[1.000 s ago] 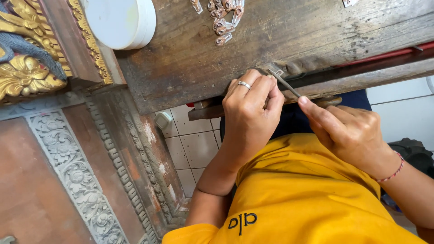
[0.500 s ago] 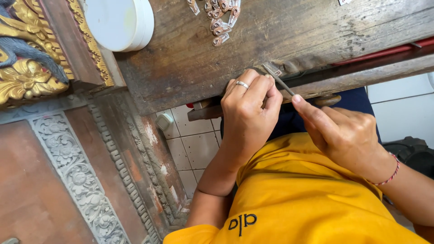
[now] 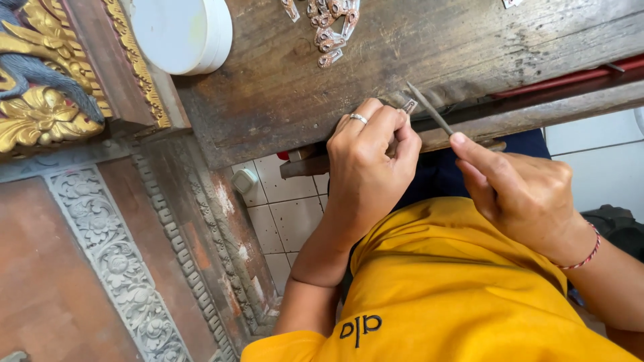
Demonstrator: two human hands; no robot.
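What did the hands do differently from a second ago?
The right hand drew back a little along the bench edge, sliding its thin metal file with it. The left hand still pinches the small metal piece against the wooden bench; nothing was let go.

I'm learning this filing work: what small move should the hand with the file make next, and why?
Probably another short stroke of the thin file in the right hand across the small metal piece, since its tip lies right at the piece that the left hand pinches against the wooden bench edge.
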